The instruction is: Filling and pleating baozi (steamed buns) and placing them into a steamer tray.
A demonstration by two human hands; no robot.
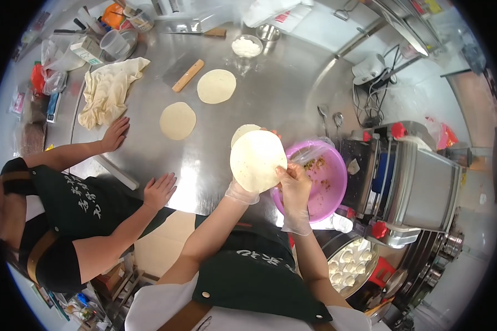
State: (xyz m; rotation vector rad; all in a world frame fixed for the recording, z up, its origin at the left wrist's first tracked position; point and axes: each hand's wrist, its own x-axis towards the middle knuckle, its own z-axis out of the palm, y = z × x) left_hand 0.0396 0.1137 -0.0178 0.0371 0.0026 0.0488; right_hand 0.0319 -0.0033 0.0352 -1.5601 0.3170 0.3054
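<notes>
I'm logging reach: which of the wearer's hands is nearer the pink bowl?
Right: the right hand shows over the left side of the bowl; the left hand is farther left, mostly behind dough.

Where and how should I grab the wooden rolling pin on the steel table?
The rolling pin is probably best gripped crosswise at mid-length, from above and its left: it's a slim stick lying flat at a slant, and a dough round lies close on its right.

Gleams as a steel table (204,151). Carries two dough rounds (178,121), a short wooden rolling pin (188,75), a bowl (259,51) of white powder and a crumpled cream cloth (113,88).
</notes>
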